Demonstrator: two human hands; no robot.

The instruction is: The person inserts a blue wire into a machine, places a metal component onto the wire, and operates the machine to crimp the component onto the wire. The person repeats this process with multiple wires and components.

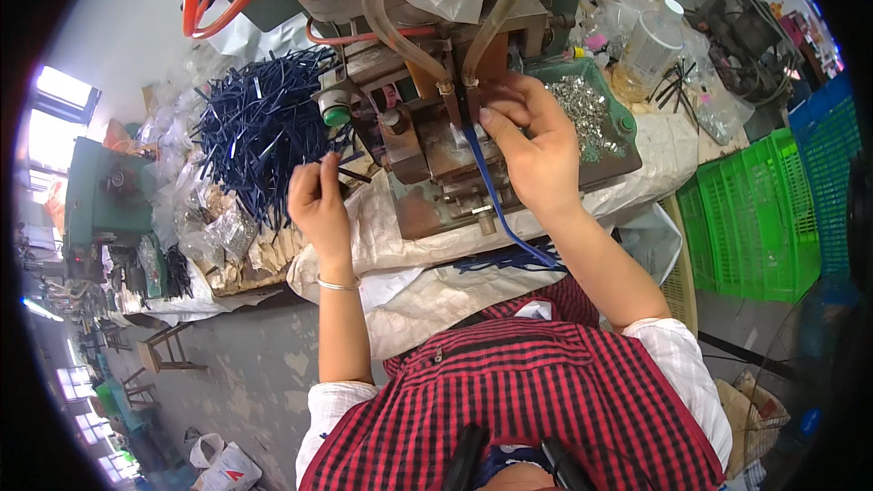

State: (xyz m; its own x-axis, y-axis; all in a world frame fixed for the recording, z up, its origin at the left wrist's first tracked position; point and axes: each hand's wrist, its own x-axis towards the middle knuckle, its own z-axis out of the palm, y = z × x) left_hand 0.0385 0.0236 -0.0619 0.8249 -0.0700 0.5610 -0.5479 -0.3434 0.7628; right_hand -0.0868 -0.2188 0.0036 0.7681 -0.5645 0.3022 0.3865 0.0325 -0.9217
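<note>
A bench press machine, with two clear hoses curving down to its head, stands in front of me. A blue strap runs from under the press head down over the machine's front edge. My right hand is closed beside the press head, its thumb tip close to the strap's upper end; whatever its fingers pinch is hidden. Left of the machine, my left hand is closed in a pinch, and a short dark strap sticks out from its fingertips. A large heap of dark blue straps lies beyond that hand.
Small metal pieces fill a green tray right of the press. A plastic jar and bags stand behind it. Green crates stack at the right. More blue straps lie below the bench edge, and a wooden stool stands at left.
</note>
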